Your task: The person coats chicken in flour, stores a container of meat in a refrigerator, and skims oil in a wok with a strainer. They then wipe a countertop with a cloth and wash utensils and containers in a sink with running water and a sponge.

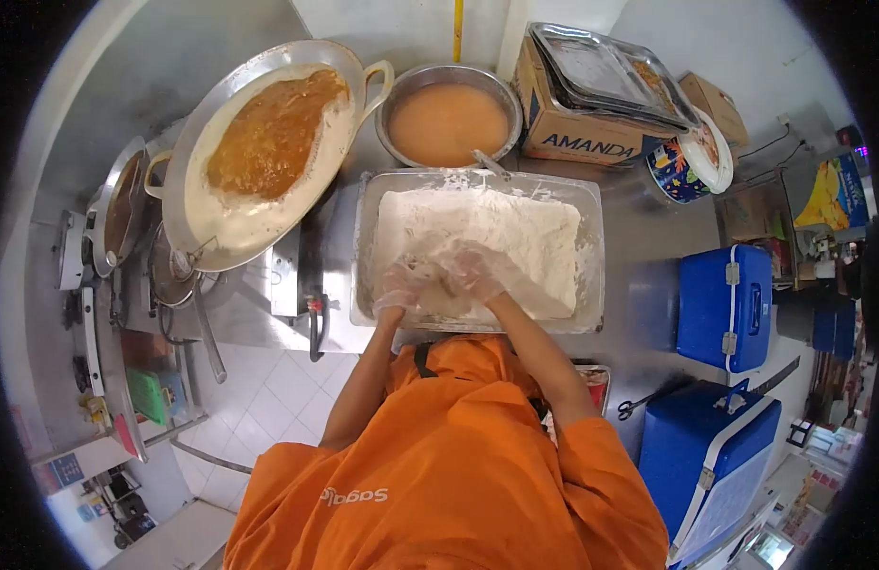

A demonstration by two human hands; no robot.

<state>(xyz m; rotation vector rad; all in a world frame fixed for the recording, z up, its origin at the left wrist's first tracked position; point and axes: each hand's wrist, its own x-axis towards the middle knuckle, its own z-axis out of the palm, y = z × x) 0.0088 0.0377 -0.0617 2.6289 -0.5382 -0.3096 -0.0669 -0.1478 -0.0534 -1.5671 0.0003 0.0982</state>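
Observation:
A rectangular metal tray [594, 256] holds a thick layer of white flour [529, 233]. Both my hands wear clear plastic gloves and are down in the flour in the tray's front left part. My left hand [409, 282] has curled fingers, partly coated and hidden by flour. Close beside it on the right, my right hand [473, 271] is also bent into the flour. A floury lump seems to lie between them, but it is too blurred to name. What either hand holds cannot be made out.
A large two-handled pan [188, 204] with bubbling oil stands at the back left. Behind the tray is a metal bowl [387, 133] of orange liquid with a utensil. Trays [601, 66] top a cardboard box [577, 138]. Blue coolers [719, 309], scissors [627, 408] and a strainer [207, 332] are around.

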